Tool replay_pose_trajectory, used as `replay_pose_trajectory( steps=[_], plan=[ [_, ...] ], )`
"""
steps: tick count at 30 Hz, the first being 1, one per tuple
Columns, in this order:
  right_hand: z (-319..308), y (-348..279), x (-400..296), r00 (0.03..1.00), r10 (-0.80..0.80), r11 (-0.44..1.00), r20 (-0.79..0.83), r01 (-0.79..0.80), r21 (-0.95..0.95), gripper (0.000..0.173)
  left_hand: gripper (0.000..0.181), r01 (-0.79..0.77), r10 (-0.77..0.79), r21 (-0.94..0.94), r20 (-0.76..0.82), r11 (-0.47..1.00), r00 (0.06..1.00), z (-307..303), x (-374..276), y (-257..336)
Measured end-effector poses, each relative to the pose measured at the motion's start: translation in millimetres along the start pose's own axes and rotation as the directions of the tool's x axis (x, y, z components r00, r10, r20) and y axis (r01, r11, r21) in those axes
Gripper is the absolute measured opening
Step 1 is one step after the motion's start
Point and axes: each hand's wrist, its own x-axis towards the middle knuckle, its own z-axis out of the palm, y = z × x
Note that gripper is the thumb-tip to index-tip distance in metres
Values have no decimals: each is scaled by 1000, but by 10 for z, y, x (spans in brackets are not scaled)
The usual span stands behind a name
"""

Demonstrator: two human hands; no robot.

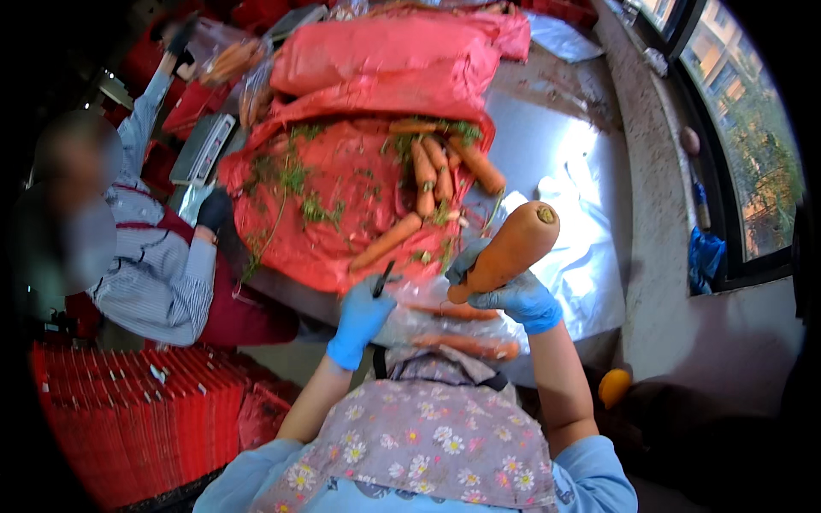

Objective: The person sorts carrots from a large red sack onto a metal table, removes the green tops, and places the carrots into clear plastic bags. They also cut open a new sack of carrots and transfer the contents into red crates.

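Note:
My right hand [527, 302], in a blue glove, grips a thick orange carrot [510, 250] raised above the table. Its broad crown end, greenish where the leaves were, points up and away from me. A small black tool [383, 279], perhaps a knife, is held in my gloved left hand [363, 315]; its blade cannot be made out. Beyond my hands, several carrots [424, 168] and green leaf scraps [321, 211] lie on a red plastic sack [378, 186]. One single carrot [386, 241] rests near the sack's front edge. Nearest my body are carrots in a clear plastic bag [394, 327].
A full red sack [385, 61] lies at the back. To the left, another person [157, 256] with dark gloves works near a scale [203, 149] and bagged carrots [232, 61]. Stacked red crates [141, 429] stand lower left. A wall and window [744, 128] border the right.

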Motion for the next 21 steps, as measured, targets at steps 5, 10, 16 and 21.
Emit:
replay_pose_trajectory(
  steps=[5,10,16,21],
  plan=[
    [242,25,-266,860,505,843,75,-472,-258,40,37,150,-158,-283,-3,947,987,0,-5,62],
    [-190,978,-361,1000,-11,300,-20,-15,-954,36,41,64,-72,-108,-70,992,995,-46,-23,-10],
    [-522,1034,-368,950,60,274,-307,-312,-910,34,43,32,-6,162,-156,986,988,-179,-77,67],
    [-522,732,-487,833,353,134,-427,-496,-858,40,41,-83,129,185,-257,979,958,-74,-47,-123]
  ],
)
